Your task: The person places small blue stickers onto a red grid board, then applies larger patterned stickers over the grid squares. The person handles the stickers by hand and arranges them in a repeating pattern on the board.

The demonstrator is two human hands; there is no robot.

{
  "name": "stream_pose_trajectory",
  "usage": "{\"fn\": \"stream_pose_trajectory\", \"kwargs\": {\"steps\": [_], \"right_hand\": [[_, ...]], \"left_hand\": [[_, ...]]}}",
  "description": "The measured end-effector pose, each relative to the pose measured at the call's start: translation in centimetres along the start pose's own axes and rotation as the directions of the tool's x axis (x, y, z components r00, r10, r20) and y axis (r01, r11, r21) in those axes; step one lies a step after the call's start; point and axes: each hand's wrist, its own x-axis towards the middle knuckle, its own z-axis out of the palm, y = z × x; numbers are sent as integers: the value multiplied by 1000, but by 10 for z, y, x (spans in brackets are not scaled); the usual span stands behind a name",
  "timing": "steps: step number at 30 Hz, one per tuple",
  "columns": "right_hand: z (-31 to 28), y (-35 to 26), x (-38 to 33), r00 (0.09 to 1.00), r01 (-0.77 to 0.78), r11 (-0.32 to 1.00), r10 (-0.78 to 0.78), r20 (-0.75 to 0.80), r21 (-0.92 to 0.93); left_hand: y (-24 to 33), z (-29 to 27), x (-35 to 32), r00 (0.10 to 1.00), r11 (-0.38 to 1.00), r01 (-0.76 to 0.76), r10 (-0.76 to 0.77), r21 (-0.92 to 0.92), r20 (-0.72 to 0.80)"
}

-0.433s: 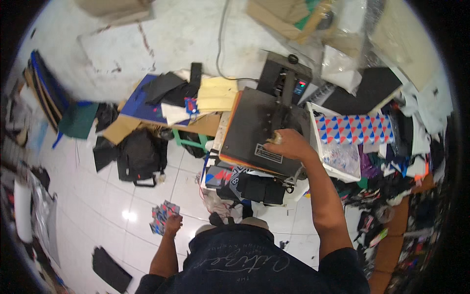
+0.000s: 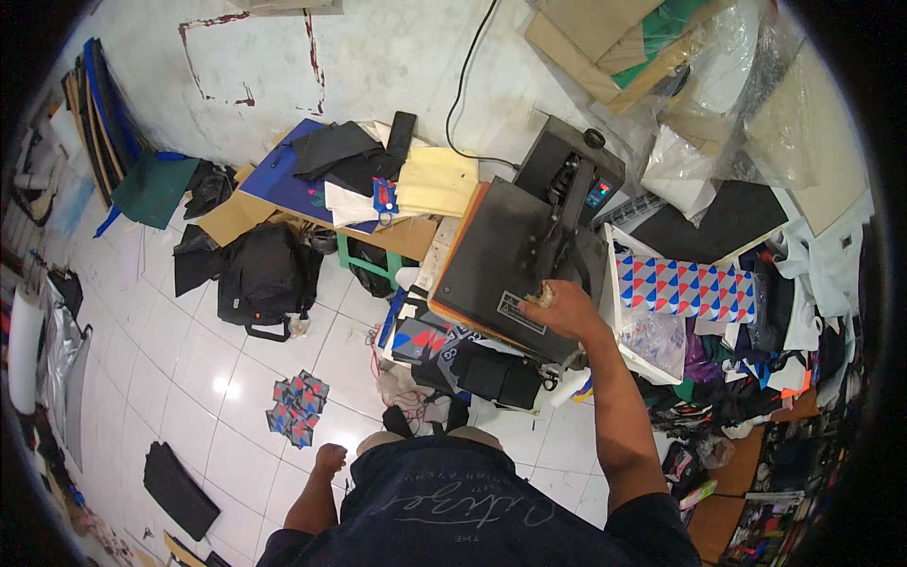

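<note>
My right hand (image 2: 570,312) is wrapped round the handle (image 2: 540,296) of a black heat press, with its arm stretched forward. The press's flat upper plate (image 2: 477,250) lies over orange and yellow layers that show along its left edge. My left hand (image 2: 331,459) hangs low beside my left leg, fingers curled in, with nothing visible in it. Just beyond it on the white tiled floor lies a loose pile of small grey, red and blue patterned pieces (image 2: 298,406), apart from the hand.
Right of the press stands a white tray (image 2: 688,350) with a patterned red-and-blue sheet (image 2: 685,288) across it. Yellow cloths (image 2: 439,180) and black pieces cover the table at left. A black backpack (image 2: 263,282) and folded black cloth (image 2: 179,491) lie on the floor.
My left hand has let go of the patterned pieces, which now lie on the floor, and has drawn back toward my leg. My right hand stays on the press handle.
</note>
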Motion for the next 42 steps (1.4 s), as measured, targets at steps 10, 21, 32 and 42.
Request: {"fn": "stream_pose_trajectory", "kwargs": {"steps": [10, 21, 32, 42], "right_hand": [[-8, -17, 1, 995, -77, 997, 78, 68, -14], [-1, -5, 5, 999, 8, 998, -5, 43, -61], [-82, -36, 4, 1000, 9, 999, -10, -28, -37], [-185, -4, 37, 966, -189, 973, 209, -152, 134]], "left_hand": [[59, -37, -10, 973, 981, -188, 178, -52, -149], [47, -32, -1, 983, 983, -176, 174, -52, -56], [8, -33, 6, 968, 980, -187, 171, -70, -186], [-4, 25, 4, 966, 988, -122, 96, -97, -238]]}}
